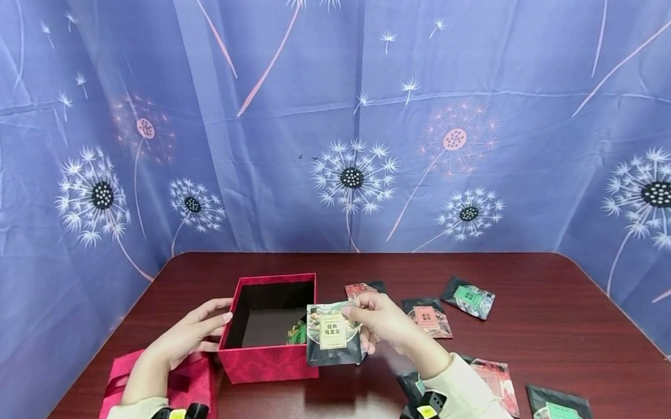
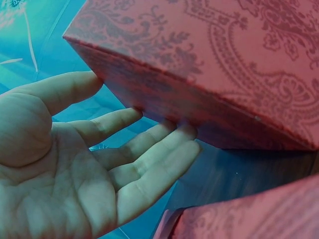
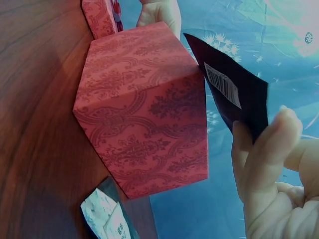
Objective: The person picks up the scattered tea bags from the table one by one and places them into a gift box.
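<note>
A red patterned box (image 1: 269,365) stands without its lid on the table, one green-labelled packet (image 1: 298,332) visible inside. My left hand (image 1: 191,332) is at the box's left side, its fingers extended. In the left wrist view, the fingertips (image 2: 187,130) meet the box wall (image 2: 149,102). Between thumb and fingers, my right hand (image 1: 385,321) pinches a black tea sachet (image 1: 334,355) with a pale yellow label. It is held upright by the box's front right corner, and its barcode side (image 3: 249,97) shows in the right wrist view.
A red lid (image 1: 196,387) with a ribbon lies left of the box, partly under my left forearm. Several more sachets lie to the right, including a red-labelled packet (image 1: 427,318), a green-labelled packet (image 1: 470,298) and another near the front edge (image 1: 560,408). A dandelion-print curtain (image 1: 284,141) hangs behind the table.
</note>
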A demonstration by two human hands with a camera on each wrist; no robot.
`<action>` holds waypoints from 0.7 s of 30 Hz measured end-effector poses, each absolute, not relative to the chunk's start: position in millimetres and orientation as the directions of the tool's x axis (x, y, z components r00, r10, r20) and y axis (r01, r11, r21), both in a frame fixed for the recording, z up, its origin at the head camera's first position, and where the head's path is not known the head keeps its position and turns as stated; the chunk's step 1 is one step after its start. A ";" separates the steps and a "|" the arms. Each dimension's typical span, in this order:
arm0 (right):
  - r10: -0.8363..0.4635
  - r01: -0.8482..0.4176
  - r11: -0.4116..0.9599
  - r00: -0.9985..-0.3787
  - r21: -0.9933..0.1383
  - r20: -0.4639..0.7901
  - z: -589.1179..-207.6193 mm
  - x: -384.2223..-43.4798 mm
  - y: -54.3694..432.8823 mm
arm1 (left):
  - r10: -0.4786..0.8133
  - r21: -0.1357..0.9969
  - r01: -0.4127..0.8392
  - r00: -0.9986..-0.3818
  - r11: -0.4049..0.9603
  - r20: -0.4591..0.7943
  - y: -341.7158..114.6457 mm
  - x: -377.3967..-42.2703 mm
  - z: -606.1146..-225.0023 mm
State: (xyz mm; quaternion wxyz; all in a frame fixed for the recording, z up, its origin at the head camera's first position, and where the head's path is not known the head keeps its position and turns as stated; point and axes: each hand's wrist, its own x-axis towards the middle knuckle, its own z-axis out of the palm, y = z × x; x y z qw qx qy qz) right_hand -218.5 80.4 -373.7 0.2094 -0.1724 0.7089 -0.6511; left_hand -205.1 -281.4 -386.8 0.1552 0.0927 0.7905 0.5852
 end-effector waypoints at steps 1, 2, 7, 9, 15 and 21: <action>-0.523 0.035 0.087 -0.849 -0.996 -0.075 -374.0 -218.3 79.8 | 0.333 0.954 -0.033 -0.933 0.297 -0.136 -281.5 -205.2 -386.9; -0.528 0.044 0.083 -0.845 -0.996 -0.081 -374.1 -217.9 79.2 | 0.332 0.955 -0.035 -0.933 0.296 -0.137 -281.4 -205.1 -387.1; -0.554 0.067 0.062 -0.827 -0.996 -0.090 -375.4 -217.4 76.3 | 0.342 0.955 -0.020 -0.931 0.294 -0.125 -282.2 -205.5 -387.9; -0.563 0.075 0.050 -0.821 -0.996 -0.091 -376.2 -217.8 75.8 | 0.343 0.955 -0.017 -0.931 0.297 -0.123 -282.3 -205.6 -387.8; -0.583 0.089 0.019 -0.808 -0.996 -0.084 -377.4 -217.8 74.9 | 0.341 0.952 -0.017 -0.932 0.304 -0.126 -282.2 -206.2 -387.1; -0.593 0.090 -0.002 -0.802 -0.996 -0.071 -378.9 -217.1 73.5 | 0.358 0.959 -0.020 -0.926 0.281 -0.124 -281.5 -206.5 -387.7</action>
